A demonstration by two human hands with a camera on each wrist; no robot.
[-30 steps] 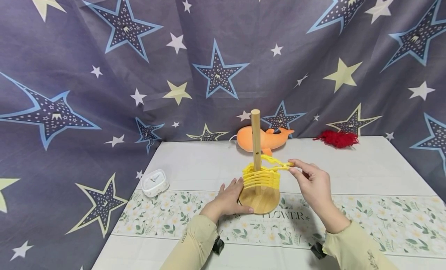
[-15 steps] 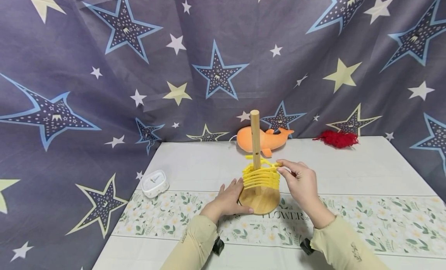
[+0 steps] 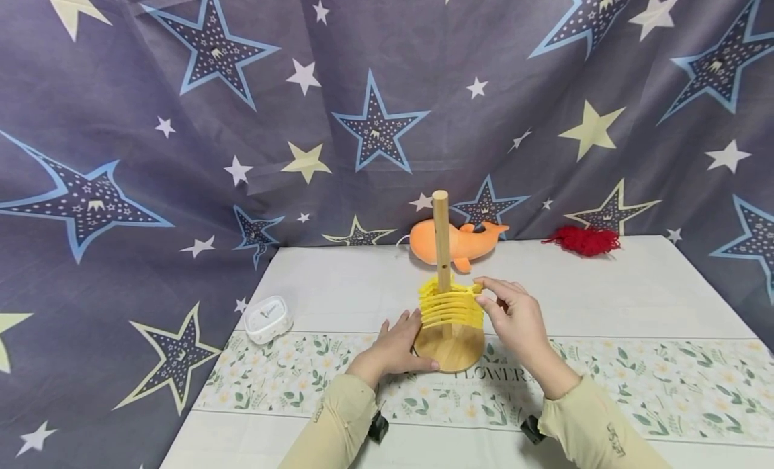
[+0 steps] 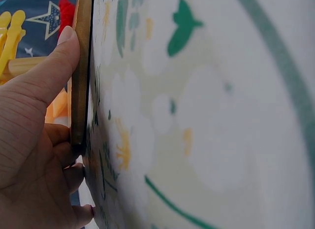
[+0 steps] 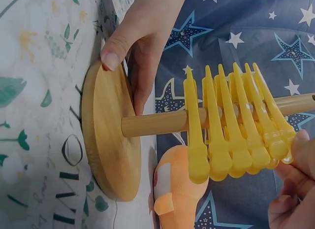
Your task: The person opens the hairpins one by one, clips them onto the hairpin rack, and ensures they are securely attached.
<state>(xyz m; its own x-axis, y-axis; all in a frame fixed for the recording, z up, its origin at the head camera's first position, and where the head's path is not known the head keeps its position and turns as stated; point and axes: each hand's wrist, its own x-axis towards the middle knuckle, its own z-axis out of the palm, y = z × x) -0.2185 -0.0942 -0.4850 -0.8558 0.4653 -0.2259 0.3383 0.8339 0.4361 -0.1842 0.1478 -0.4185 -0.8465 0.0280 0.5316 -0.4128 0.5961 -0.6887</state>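
Observation:
A wooden post stand with a round base (image 3: 450,351) stands upright in the head view. Several yellow plastic hair clips (image 3: 452,314) are stacked along its post (image 3: 443,244), their long jaws on either side of the wood. My right hand (image 3: 514,314) pinches the handle end of the topmost clip (image 5: 275,135) between thumb and fingers. In the right wrist view that clip lies close to the others, at a slant. My left hand (image 3: 393,345) holds the base by its left edge, thumb (image 4: 56,66) on the rim and fingers along the side.
Behind the post lies an orange whale plush (image 3: 426,244). A red yarn bundle (image 3: 583,240) is at the back right, and a small white clock (image 3: 268,318) at the left. A star-patterned curtain (image 3: 338,200) hangs behind the white table (image 3: 641,287) with its floral band.
My right hand has moved left towards the post with the top clip, which has come down onto the stack around the post. My left hand has stayed at the base.

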